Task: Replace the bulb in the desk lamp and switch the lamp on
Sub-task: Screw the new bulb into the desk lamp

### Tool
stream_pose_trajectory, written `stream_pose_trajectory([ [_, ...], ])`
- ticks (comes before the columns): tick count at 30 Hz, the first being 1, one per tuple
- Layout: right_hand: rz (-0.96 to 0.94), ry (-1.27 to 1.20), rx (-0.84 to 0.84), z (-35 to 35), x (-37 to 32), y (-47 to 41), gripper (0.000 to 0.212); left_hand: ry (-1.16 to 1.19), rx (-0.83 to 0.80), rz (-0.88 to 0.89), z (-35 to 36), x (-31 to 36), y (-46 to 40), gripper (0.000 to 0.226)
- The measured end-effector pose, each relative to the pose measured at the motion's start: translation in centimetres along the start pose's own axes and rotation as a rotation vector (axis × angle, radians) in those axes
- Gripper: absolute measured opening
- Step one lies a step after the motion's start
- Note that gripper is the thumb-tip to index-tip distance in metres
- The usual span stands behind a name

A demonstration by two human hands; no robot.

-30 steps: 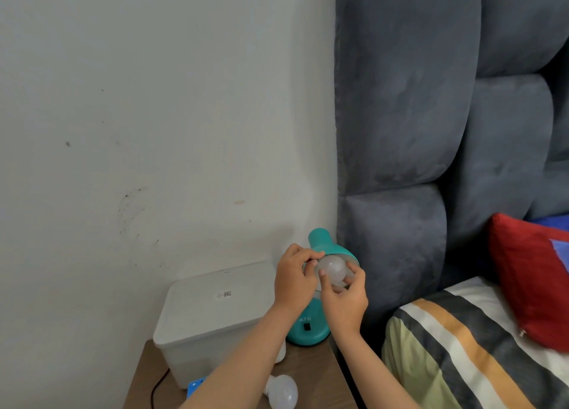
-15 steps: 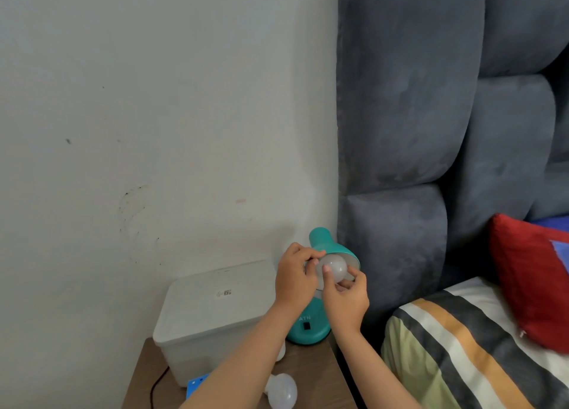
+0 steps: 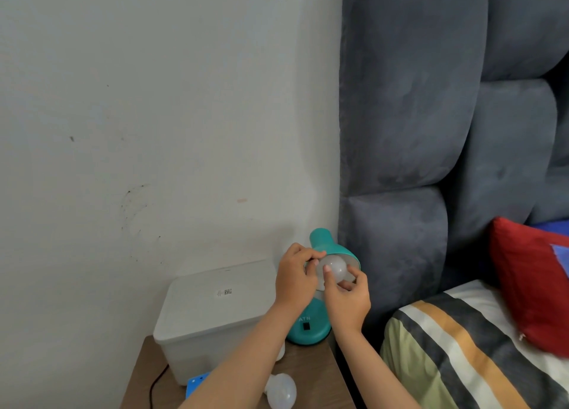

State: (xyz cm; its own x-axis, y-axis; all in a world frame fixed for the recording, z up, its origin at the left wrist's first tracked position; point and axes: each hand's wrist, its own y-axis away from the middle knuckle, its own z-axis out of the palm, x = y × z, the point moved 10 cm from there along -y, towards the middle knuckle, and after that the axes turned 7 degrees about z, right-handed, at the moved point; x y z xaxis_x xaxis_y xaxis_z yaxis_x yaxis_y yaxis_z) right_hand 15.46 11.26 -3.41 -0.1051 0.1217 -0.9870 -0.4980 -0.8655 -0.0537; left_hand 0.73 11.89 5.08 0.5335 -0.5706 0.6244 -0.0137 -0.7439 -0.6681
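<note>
A teal desk lamp (image 3: 323, 244) stands at the back of a small wooden bedside table (image 3: 303, 365), its shade tilted toward me. A white frosted bulb (image 3: 337, 268) sits in the shade's mouth. My right hand (image 3: 346, 300) pinches the bulb from below with thumb and fingers. My left hand (image 3: 294, 280) grips the shade's left rim, fingertips touching the bulb's edge. The lamp's round base (image 3: 308, 330) shows a black switch. A second white bulb (image 3: 281, 394) lies on the table near its front, beside my left forearm.
A white lidded plastic box (image 3: 212, 310) fills the table's left side, with a black cable (image 3: 155, 387) and a blue object (image 3: 195, 384) in front of it. A grey padded headboard (image 3: 415, 131) rises just right of the lamp. A striped pillow (image 3: 462, 353) and red cushion (image 3: 529, 282) lie on the bed.
My right hand's fingers have shifted around the bulb, the thumb now lying across its front. The left hand stays on the shade and the lamp has not moved.
</note>
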Motion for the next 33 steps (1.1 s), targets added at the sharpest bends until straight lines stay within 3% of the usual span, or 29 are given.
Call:
stream_pose_trajectory([
  [6, -0.091, 0.043, -0.028, 0.4, -0.3, 0.2, 0.055, 0.001, -0.003, -0.006, 0.0, 0.0, 0.0, 0.021],
  [14, 0.077, -0.053, 0.001, 0.0, 0.8, -0.2, 0.049, -0.020, 0.003, 0.001, 0.0, 0.0, -0.1, 0.023],
  [21, -0.002, -0.005, -0.040, 0.5, 0.4, 0.1, 0.056, -0.018, -0.002, 0.007, 0.0, 0.2, 0.1, 0.021],
  [26, 0.099, -0.064, -0.011, 0.4, 1.1, -0.1, 0.052, -0.013, -0.001, 0.000, 0.0, 0.2, -0.1, 0.020],
  [33, -0.036, 0.015, -0.026, 0.6, 0.2, 0.3, 0.056, -0.010, 0.000, 0.001, 0.1, 0.0, 0.0, 0.022],
])
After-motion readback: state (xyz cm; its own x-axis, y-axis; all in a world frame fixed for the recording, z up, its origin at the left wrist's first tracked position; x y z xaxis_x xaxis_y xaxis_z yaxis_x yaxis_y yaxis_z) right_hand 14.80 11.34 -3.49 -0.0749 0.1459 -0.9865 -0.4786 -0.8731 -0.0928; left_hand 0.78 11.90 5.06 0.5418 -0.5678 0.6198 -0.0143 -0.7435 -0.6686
